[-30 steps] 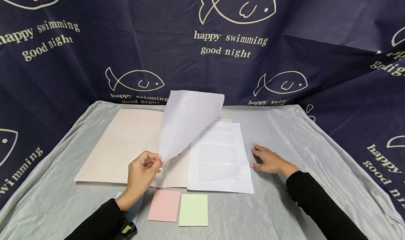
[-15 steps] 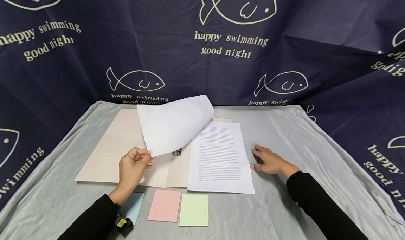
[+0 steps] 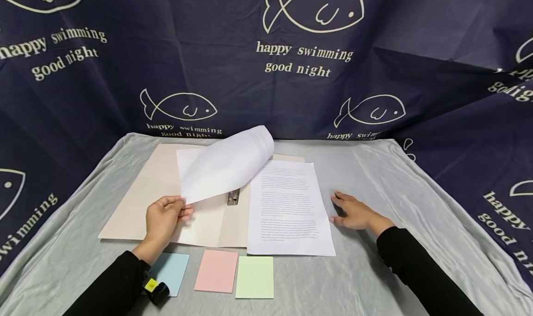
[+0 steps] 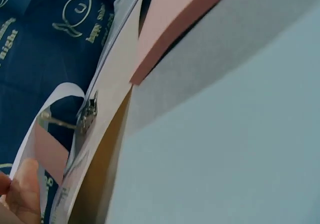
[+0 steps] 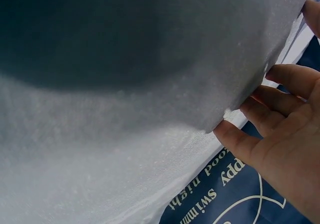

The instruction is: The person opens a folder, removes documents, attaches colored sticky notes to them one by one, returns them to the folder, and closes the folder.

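My left hand (image 3: 166, 219) pinches the near corner of a white sheet of paper (image 3: 225, 163) between thumb and fingers. The sheet curls up and over to the left above an open cream folder (image 3: 141, 205). A metal clip (image 3: 233, 197) shows at the folder's fold, below the sheet's edge; the left wrist view shows this clip (image 4: 88, 115) too. Printed pages (image 3: 289, 209) lie flat on the folder's right side. To their right, my right hand (image 3: 354, 212) rests on the cloth with fingers loosely bent, holding nothing; its fingertips (image 5: 227, 134) touch the cloth in the right wrist view.
In front of the folder lie a blue pad (image 3: 172, 269), partly behind the left wrist, a pink pad (image 3: 216, 270) and a light green pad (image 3: 255, 277). A grey cloth (image 3: 366, 168) covers the table. Behind hangs a dark blue curtain (image 3: 233, 75) with fish prints.
My left hand has drawn the sheet's corner leftward and down, turning the sheet over the folder's left side. The metal clip and blue pad have become more visible. My right hand stays put.
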### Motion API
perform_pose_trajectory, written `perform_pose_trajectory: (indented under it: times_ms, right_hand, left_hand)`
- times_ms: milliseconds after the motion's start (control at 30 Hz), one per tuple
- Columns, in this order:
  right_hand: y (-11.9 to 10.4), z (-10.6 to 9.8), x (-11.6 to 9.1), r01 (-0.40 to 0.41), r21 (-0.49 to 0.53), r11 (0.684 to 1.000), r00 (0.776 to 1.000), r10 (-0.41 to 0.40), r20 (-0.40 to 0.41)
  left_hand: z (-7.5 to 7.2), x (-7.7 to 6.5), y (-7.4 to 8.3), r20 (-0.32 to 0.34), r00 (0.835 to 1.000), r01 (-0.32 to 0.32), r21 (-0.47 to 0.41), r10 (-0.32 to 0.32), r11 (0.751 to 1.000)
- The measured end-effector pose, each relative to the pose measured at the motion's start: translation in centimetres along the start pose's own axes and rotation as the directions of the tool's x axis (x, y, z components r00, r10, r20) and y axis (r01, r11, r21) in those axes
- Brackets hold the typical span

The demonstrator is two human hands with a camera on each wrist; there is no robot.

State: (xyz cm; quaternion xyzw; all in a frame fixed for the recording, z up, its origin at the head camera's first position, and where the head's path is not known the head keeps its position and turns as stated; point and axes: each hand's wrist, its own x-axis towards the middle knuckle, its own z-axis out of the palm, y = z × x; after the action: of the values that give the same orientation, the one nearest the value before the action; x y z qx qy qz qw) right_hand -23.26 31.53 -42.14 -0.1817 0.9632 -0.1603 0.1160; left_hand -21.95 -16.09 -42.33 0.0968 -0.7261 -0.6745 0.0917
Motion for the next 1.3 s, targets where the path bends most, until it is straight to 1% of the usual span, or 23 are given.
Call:
perform_pose_trajectory:
  times_ms: [267, 500, 667, 800, 933, 1100, 1200, 1300]
  right_hand:
    - [-0.4, 0.0, 0.0, -0.013, 0.006, 1.000, 1.000, 0.013, 0.008]
    - [-0.3, -0.2, 0.1, -0.025, 0.006, 1.000, 1.000, 0.025, 0.014]
    - [-0.3, -0.3, 0.1, -0.027, 0.003, 1.000, 1.000, 0.027, 0.010]
    - [-0.5, -0.3, 0.1, -0.032, -0.008, 0.999, 0.999, 0.032, 0.009]
    - [-0.8, -0.2, 0.1, -0.049, -0.006, 0.999, 0.999, 0.049, 0.024]
    - [-1.5, 0.0, 0.0, -0.068, -0.021, 0.997, 0.997, 0.069, 0.037]
    - [-2.0, 0.3, -0.2, -0.076, -0.054, 0.996, 0.996, 0.078, 0.042]
    - [-2.3, 0.6, -0.3, -0.093, -0.080, 0.992, 0.994, 0.097, 0.048]
  left_hand:
    - [-1.0, 0.3, 0.1, -0.002, 0.998, 0.059, -0.002, -0.059, 0.998]
    - [-1.8, 0.2, 0.4, -0.045, 0.997, 0.070, 0.001, -0.070, 0.998]
    - [-2.5, 0.4, 0.4, -0.084, 0.994, 0.074, -0.028, -0.076, 0.997]
    - [-3.0, 0.6, 0.2, -0.097, 0.992, 0.075, -0.047, -0.079, 0.996]
    - [-3.1, 0.8, -0.1, -0.085, 0.994, 0.068, -0.014, -0.069, 0.998]
    - [-3.3, 0.6, -0.3, -0.042, 0.996, 0.084, 0.008, -0.084, 0.996]
    - [-3.5, 0.3, -0.3, -0.005, 0.997, 0.074, 0.066, -0.074, 0.995]
    - [-3.8, -0.1, -0.2, 0.028, 0.999, 0.024, 0.187, -0.030, 0.982]
